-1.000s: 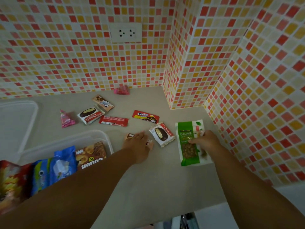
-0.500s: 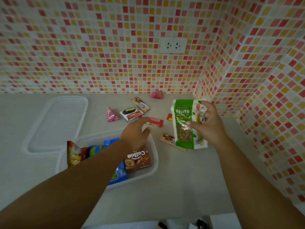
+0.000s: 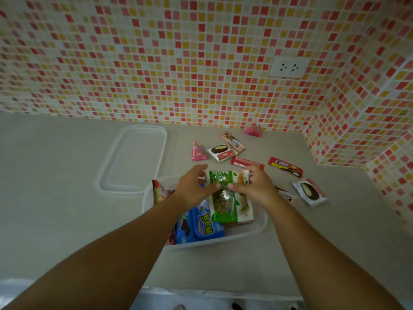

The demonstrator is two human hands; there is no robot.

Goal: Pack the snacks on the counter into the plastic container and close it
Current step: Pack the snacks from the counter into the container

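Both hands hold a green and white nuts bag (image 3: 228,198) over the clear plastic container (image 3: 260,227). My left hand (image 3: 194,189) grips the bag's left edge and my right hand (image 3: 254,186) grips its right edge. Inside the container lie blue cookie packs (image 3: 201,229) and a red snack bag (image 3: 159,191). The clear lid (image 3: 134,159) rests flat on the counter to the container's upper left. Several small snacks remain on the counter: a choco pie pack (image 3: 221,152), a red bar (image 3: 286,166), another pie pack (image 3: 310,192) and a pink triangle pack (image 3: 197,152).
Mosaic tile walls close off the counter at the back and right, where a tiled corner (image 3: 339,139) juts out. A wall socket (image 3: 288,67) sits above. A pink wrapper (image 3: 253,131) lies against the back wall. The counter's front edge (image 3: 201,289) is near me.
My right hand has carried the nuts bag left, from the counter to above the container. My left hand has come off the small snack and now grips the bag too.
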